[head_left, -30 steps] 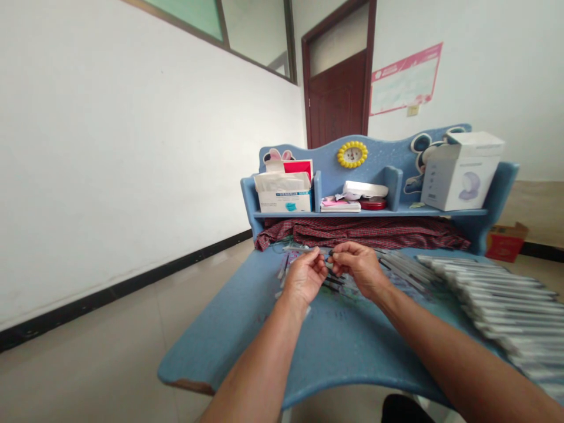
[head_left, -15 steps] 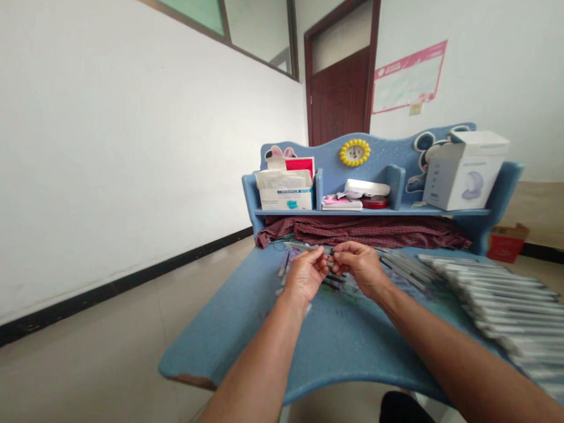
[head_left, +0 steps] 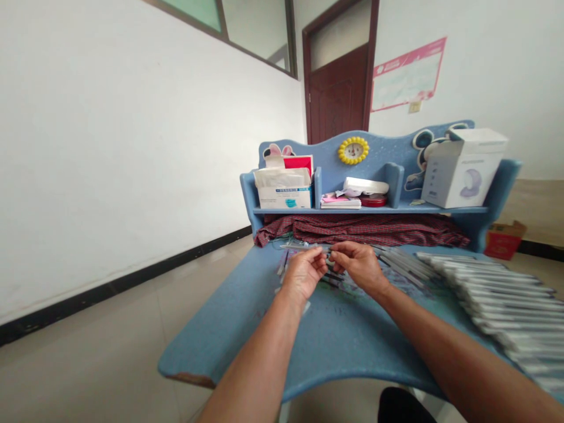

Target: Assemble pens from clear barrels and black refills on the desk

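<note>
The blue counter (head_left: 229,335) carries the work, its front edge curved inward, which probably lets the person sit close with both forearms over it. Along its back runs a raised blue shelf (head_left: 282,211), apparently there to keep boxes off the working surface; a checked cloth (head_left: 361,230) lies bunched beneath it. At the right, slim pens (head_left: 497,305) lie stacked side by side, likely to stop them rolling and keep them together. A looser group of pen barrels (head_left: 408,267) lies between that stack and the right hand (head_left: 359,264), seemingly within easy reach. The left hand (head_left: 304,273) grips a clear tube (head_left: 294,247) above the counter, its fingers closed around it, probably to steady it. The right fingers are narrowed in a pinch at the tube's right end, apparently for fine control; any smaller piece there is too small to tell.
</note>
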`<state>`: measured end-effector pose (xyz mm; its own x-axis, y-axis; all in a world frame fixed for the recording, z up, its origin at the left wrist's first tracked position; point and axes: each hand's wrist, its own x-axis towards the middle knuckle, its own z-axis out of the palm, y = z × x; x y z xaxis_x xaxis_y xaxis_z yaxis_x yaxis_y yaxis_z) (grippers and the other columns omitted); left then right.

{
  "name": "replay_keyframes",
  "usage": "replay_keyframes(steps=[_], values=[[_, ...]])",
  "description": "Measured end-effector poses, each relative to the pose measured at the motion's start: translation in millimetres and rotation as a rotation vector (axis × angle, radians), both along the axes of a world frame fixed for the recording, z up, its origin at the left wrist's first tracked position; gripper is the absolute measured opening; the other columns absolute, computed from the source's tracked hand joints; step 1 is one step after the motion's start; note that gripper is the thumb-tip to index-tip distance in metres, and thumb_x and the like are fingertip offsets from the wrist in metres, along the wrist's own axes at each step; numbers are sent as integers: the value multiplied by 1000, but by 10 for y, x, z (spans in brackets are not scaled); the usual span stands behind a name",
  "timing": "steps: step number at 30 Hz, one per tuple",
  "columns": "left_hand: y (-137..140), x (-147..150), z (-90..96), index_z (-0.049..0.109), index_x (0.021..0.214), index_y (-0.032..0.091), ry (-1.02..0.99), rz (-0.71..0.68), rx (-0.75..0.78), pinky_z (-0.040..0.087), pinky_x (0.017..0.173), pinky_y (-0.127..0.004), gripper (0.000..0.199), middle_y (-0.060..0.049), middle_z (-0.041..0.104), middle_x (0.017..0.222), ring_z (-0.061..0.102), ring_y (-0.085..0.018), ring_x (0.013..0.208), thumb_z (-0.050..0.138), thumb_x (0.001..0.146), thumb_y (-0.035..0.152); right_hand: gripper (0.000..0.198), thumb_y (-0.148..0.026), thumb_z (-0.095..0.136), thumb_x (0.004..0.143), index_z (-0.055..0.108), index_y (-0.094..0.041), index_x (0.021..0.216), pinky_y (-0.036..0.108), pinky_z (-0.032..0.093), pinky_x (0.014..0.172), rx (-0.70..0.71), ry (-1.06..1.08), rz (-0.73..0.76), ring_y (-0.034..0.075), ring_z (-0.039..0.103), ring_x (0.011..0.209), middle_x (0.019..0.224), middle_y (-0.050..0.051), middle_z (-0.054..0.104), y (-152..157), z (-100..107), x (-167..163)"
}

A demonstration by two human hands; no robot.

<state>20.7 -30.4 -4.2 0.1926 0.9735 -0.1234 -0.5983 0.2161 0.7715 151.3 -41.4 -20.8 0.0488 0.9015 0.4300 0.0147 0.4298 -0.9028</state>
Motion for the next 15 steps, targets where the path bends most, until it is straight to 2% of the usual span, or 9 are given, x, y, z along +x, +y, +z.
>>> replay_keyframes(steps=[5, 9, 12, 15], values=[[10, 0, -19, 59, 63, 10, 37, 14, 20, 44, 42, -18, 7, -2, 59, 50, 52, -8, 41, 61, 70, 8, 18, -32, 65, 66, 63, -16, 73, 23, 43, 47, 15, -84, 41, 12, 54, 49, 55, -1, 60, 26, -27, 34], [7, 0, -20, 60, 64, 9, 56, 18, 29, 43, 42, -19, 6, -3, 59, 51, 52, -8, 41, 61, 69, 7, 17, -33, 62, 70, 63, -16, 71, 23, 42, 45, 29, -137, 5, 12, 53, 48, 58, 0, 60, 23, -24, 38], [-5, 0, -15, 61, 63, 9, 60, 16, 53, 44, 43, -19, 5, -3, 59, 50, 53, -8, 42, 63, 67, 7, 24, -37, 56, 76, 61, -16, 66, 22, 40, 43, 45, -231, -28, 11, 51, 45, 55, 0, 58, 6, -12, 40], [-13, 1, -16, 60, 63, 9, 65, 8, 77, 44, 43, -19, 6, -3, 60, 51, 54, -9, 43, 65, 65, 7, 37, -47, 49, 80, 56, -15, 62, 21, 39, 40, -43, -251, 10, 10, 51, 40, 52, 1, 58, -10, 2, 50]])
